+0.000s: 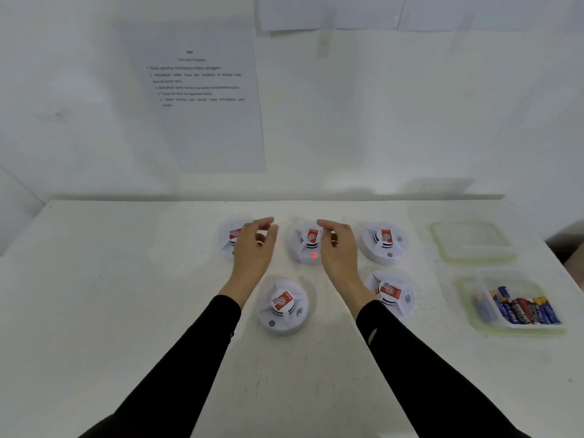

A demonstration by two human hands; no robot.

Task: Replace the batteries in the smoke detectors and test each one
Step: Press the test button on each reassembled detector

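The likeliest slip is losing track of which unit is finished. All five white round plastic smoke detectors look alike, and only the lit detector (308, 245) shows a glowing red lamp at its front edge, so one could be skipped or opened twice.

The left hand (252, 248) hovers just left of the lit detector, above the back-left detector (228, 240) and hiding part of it. The right hand (338, 248) hovers at the lit detector's right edge and overlaps it in view; I cannot tell whether it touches. Both hands have loose, slightly curved fingers and hold nothing.

The forearms pass close by the front-left detector (282, 306) and the front-right detector (390, 294), both nearer the person than the lit detector. A careless sleeve could nudge either one.

Spent and fresh cells could also get mixed. Far to the right of the lit detector, the clear plastic tub (463, 289) holds blue, black and red batteries (524, 309) jumbled together, while the empty clear tub (437, 235) behind it stands unused.

Each detector is a low dome with a raised centre cap, a red-and-white label, dark vent slots and a small grey button. The back-right detector (384, 241) sits just right of the lit detector. All five rest face-up on the white table (126, 279).
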